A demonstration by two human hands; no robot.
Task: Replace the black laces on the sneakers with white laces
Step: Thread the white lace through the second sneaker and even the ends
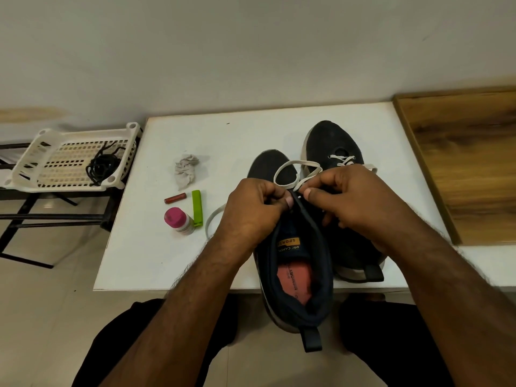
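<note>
Two black sneakers stand on the white table (156, 258). The near sneaker (300, 277) hangs over the table's front edge with its heel toward me. My left hand (252, 212) grips its left eyelet side. My right hand (354, 202) pinches the white lace (293, 170) at the tongue; a loop of it arches over the toe and another strand trails left on the table. The far sneaker (332, 141) behind my right hand carries a white lace across its lower eyelets. The black laces (102, 164) lie bundled in a white basket.
The white plastic basket (50, 163) sits on a black rack left of the table. On the table lie a crumpled cloth (185, 170), a red tube (175, 198), a green clip (197, 208) and a pink-capped bottle (178, 220). A wooden board (469, 163) is at the right.
</note>
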